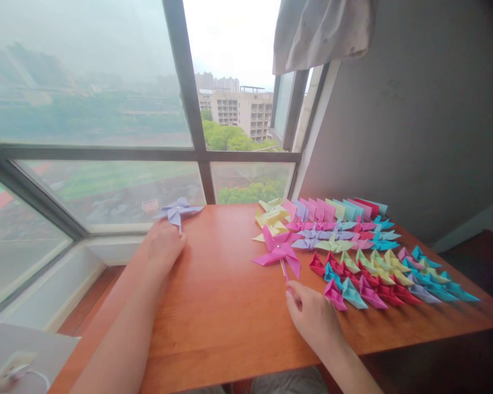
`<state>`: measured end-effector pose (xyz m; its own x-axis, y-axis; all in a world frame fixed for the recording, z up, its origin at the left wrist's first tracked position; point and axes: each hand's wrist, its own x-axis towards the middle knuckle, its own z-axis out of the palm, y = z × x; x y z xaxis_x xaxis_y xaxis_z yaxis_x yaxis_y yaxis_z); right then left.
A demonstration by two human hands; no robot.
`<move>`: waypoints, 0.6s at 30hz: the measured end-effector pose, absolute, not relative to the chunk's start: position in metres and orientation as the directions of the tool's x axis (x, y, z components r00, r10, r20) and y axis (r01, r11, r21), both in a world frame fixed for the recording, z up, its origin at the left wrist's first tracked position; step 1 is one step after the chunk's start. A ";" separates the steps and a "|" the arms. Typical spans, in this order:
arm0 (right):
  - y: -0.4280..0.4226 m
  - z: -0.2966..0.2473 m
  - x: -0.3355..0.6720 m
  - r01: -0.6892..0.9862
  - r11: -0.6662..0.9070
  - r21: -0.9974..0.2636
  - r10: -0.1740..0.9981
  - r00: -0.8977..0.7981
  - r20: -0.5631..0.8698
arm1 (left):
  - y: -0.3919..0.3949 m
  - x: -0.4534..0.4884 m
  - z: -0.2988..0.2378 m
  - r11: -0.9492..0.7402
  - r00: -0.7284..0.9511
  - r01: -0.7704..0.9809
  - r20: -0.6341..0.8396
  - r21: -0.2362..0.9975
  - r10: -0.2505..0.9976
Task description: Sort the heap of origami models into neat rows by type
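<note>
My left hand (164,243) is closed around the stick of a lavender paper pinwheel (178,210) near the table's far left edge. Pinched in my right hand (314,312) is the stick of a magenta paper pinwheel (278,249), whose blades tilt away from me. Right behind the magenta one lie yellow pinwheels (272,223), partly covered by it. To the right of my right hand, folded paper boats (370,279) in red, blue, yellow and pink stand in rows.
Behind the boats are rows of folded paper cranes (332,235) and upright folded cards (328,210). They stand on a brown wooden table (225,306). Windows (94,82) rise beyond its far edge, and a grey wall (427,120) is at the right. A plug (14,375) sits at lower left.
</note>
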<state>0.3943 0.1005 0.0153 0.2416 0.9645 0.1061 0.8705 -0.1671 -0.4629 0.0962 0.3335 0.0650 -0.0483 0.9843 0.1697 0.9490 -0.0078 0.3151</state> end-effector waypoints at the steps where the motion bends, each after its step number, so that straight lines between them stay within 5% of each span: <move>1: 0.104 0.016 0.394 0.853 -0.157 -0.498 0.965 0.241 0.108 | 0.330 0.098 0.064 -0.005 -0.048 0.957 0.176 0.291 0.983; 9: 0.154 0.052 0.402 0.516 0.052 -0.855 0.939 0.265 0.217 | 0.253 0.151 0.066 -0.234 0.175 0.947 0.259 0.218 0.950; 14: 0.185 0.077 0.424 0.444 0.100 -0.890 0.904 0.334 0.268 | 0.189 0.179 0.045 -0.416 0.323 0.870 0.334 0.263 0.886; 18: 0.195 0.088 0.435 0.387 0.086 -0.918 0.961 0.212 0.179 | 0.152 0.184 0.024 -0.585 0.454 0.773 0.429 0.245 0.781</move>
<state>0.4351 0.1951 0.0881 0.2117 0.9607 0.1794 0.3871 0.0862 -0.9180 0.1845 0.1522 0.0236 0.4545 0.7806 0.4290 0.7733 -0.5848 0.2450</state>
